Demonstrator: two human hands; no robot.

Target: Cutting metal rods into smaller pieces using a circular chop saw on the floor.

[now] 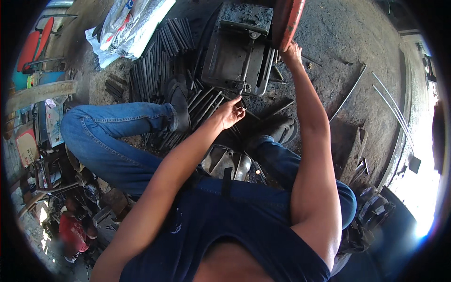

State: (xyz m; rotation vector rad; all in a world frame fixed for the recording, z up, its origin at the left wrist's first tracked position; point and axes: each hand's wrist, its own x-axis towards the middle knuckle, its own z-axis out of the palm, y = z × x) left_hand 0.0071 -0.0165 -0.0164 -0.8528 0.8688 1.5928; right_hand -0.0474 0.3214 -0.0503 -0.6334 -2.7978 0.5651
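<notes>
A metal cut-off saw stands on the ground in front of me, its dark base (225,58) carrying a long clamp screw (245,63). A red guard (292,21) rises at the base's right side. My left hand (229,114) is at the screw's near end, with its fingers curled and pinching there. My right hand (291,54) is closed at the lower edge of the red guard; part of its grip is hidden behind the guard. Many dark metal bars (152,70) lie in a heap left of the saw and under its near side.
My shoes (177,101) rest on either side, close to the bars. A white plastic sack (136,28) lies at far left. Thin rods (350,91) lie on the ground to the right. A red chair (35,47) and clutter line the left side. A person in red (73,235) is at lower left.
</notes>
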